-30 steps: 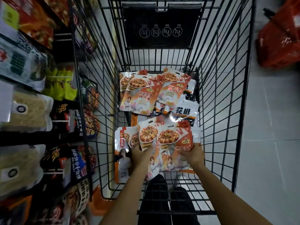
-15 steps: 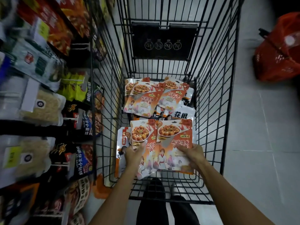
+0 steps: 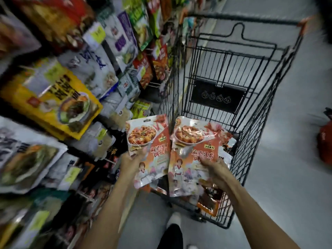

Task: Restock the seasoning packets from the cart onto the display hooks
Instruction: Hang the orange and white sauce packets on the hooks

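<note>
Nearest, the left hand (image 3: 132, 162) grips the lower edge of the left packet (image 3: 148, 141), fingers curled behind it. The right hand (image 3: 213, 168) holds the right packet (image 3: 192, 141), fingers closed over its front. Both packets are raised above the cart (image 3: 217, 94), side by side at twelve o'clock from the hands, and neither is on a hook yet.

The job looks barely started or partway through. Spare packets (image 3: 209, 205) lie in the cart at four o'clock, and blur hides which hook is meant.

The pouches are flat, glossy, crinkled film in red and white, and the left one shows a punched hang slot at its top. Beyond them is black wire mesh. At ten o'clock is the display (image 3: 52, 101) of hanging foil bags.
</note>
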